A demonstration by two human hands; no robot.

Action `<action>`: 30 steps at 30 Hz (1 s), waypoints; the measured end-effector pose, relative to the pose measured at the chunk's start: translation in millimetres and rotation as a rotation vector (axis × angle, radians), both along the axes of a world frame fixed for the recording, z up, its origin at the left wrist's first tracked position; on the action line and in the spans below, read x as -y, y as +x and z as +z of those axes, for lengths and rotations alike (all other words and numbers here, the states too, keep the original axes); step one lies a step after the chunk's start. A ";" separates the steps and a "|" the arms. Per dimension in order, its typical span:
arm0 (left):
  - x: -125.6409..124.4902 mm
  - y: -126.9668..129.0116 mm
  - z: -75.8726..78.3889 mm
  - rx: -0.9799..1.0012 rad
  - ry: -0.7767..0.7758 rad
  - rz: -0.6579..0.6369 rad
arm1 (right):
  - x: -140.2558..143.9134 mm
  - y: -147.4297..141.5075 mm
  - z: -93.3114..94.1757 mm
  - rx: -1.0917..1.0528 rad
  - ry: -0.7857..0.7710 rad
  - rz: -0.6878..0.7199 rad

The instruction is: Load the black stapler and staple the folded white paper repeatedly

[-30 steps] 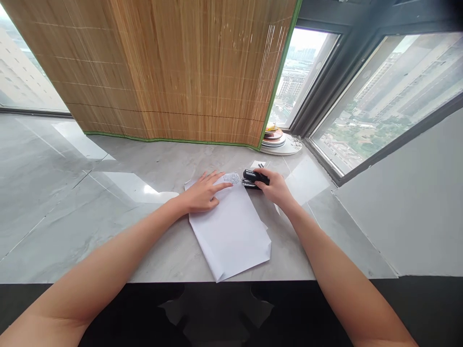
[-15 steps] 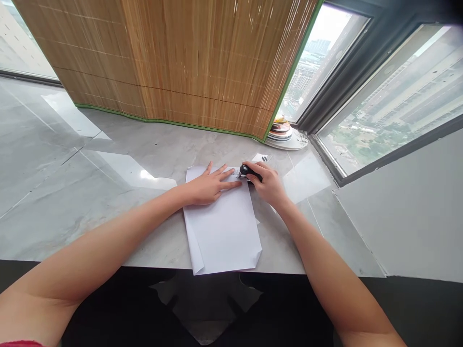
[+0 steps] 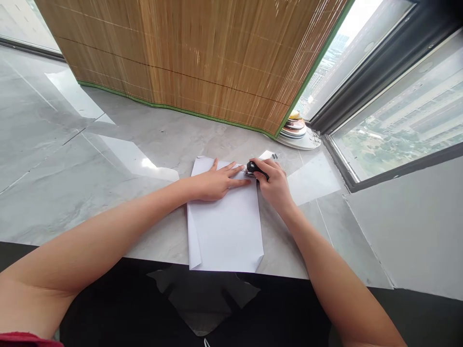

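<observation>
Two hands: left hand (image 3: 213, 182) flattens paper (image 3: 226, 226); right hand (image 3: 275, 185) grips, seemingly, one stapler (image 3: 255, 169).

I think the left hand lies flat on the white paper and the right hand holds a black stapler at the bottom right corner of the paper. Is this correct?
Not quite. In the head view the right hand holds the black stapler at the paper's top right corner, the far one, not the bottom. The left hand does lie flat on the paper.

A stack of white paper sheets (image 3: 226, 226) lies flat on the grey marble counter, its near edge overhanging the counter's front. A small black stapler (image 3: 255, 169) sits at its far right corner.
</observation>
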State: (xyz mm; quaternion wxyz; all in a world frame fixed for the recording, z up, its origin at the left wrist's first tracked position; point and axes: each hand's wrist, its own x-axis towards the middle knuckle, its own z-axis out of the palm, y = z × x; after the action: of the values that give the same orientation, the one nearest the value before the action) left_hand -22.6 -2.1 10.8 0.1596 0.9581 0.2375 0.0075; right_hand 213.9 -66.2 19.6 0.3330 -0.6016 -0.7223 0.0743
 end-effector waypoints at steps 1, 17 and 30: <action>1.8 0.4 2.7 -0.024 -0.006 0.007 | 0.6 -1.0 0.1 0.007 -0.002 -0.010; 4.3 4.6 -2.2 0.005 -0.007 0.026 | 0.4 -5.0 -1.4 0.099 0.017 -0.051; 2.2 4.6 -7.6 0.036 0.001 0.022 | 1.1 -7.8 -0.3 0.224 -0.013 -0.084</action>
State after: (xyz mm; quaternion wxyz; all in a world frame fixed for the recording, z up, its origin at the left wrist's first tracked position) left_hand -18.0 -4.3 3.2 0.1634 0.9553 0.2450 0.0268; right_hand 206.1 -67.3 19.3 0.2492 -0.6380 -0.7286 -0.0024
